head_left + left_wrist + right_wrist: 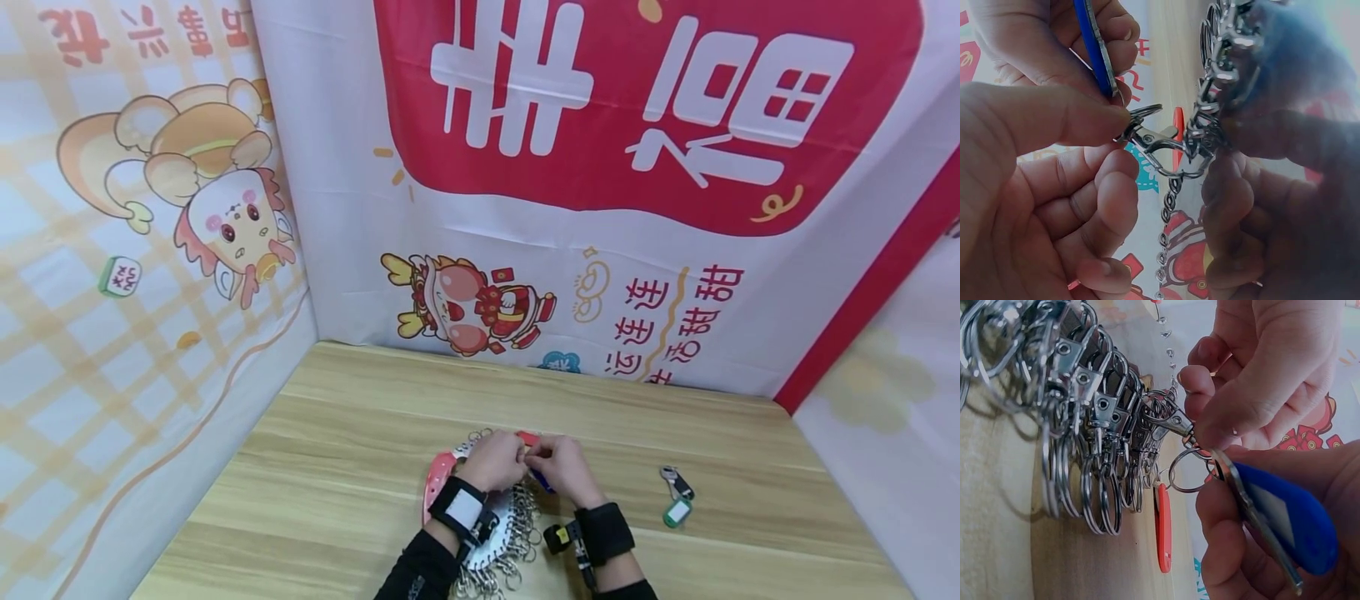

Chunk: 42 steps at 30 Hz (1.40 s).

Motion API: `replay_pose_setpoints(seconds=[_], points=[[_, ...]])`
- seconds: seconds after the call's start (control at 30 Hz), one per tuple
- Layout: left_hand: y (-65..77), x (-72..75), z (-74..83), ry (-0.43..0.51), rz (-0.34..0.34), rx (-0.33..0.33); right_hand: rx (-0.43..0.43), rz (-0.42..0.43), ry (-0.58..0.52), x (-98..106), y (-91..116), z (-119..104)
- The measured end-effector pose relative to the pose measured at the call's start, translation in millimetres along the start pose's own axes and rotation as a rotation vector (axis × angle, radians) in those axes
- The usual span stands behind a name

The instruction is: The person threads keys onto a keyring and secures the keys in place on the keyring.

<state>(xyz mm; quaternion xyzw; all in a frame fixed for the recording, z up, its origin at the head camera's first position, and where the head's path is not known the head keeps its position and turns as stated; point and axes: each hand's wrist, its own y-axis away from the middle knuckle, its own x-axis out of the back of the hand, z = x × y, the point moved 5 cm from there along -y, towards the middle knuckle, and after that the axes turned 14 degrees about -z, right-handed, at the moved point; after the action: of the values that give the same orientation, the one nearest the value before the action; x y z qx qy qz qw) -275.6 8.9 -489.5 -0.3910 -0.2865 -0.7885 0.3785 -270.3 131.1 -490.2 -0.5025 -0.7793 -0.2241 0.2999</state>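
In the head view, a white round-edged object (pixel 497 542) with a pink edge (pixel 438 479) lies under my left arm, fringed with several metal snap hooks (pixel 1091 394) carrying split rings. My left hand (pixel 492 461) pinches one snap hook (pixel 1150 139) near its ring end between thumb and forefinger. Close against it, my right hand (pixel 564 468) pinches a silver key with a blue key tag (pixel 1291 519), right by a split ring (pixel 1185 470). A red key tag (pixel 1164 528) hangs among the hooks. The fingers partly hide the ring and key joint.
On the wooden table (pixel 315 467), a key with a green key tag (pixel 677 512) and a black piece lies to the right. A printed cloth (pixel 345 208) stands behind the table. A dark blurred reflection fills the left wrist view's right side.
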Motion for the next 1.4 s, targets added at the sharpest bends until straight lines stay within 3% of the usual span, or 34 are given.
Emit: replay_pose_setpoints(seconds=[0.2, 0.53, 0.77, 1.1, 1.4], points=[[-1.5, -3.0, -1.5, 0.007, -0.028, 0.034, -0.017, 0.019, -0.019, -0.6, 0.1, 3.0], [-3.7, -0.8, -0.5, -0.024, -0.038, 0.005, -0.087, 0.019, -0.088, 3.7, -1.9, 6.1], [-3.2, 3.1, -3.6, 0.099, -0.075, 0.020, -0.105, 0.014, -0.117, 10.1, -3.6, 6.1], [-8.0, 4.1, -3.1, 0.003, -0.040, 0.003, -0.074, -0.002, -0.102, 11.9, -2.8, 2.0], [-4.6, 2.0, -1.8, 0.048, -0.020, 0.000, -0.057, 0.005, -0.098, 5.5, -1.6, 4.7]])
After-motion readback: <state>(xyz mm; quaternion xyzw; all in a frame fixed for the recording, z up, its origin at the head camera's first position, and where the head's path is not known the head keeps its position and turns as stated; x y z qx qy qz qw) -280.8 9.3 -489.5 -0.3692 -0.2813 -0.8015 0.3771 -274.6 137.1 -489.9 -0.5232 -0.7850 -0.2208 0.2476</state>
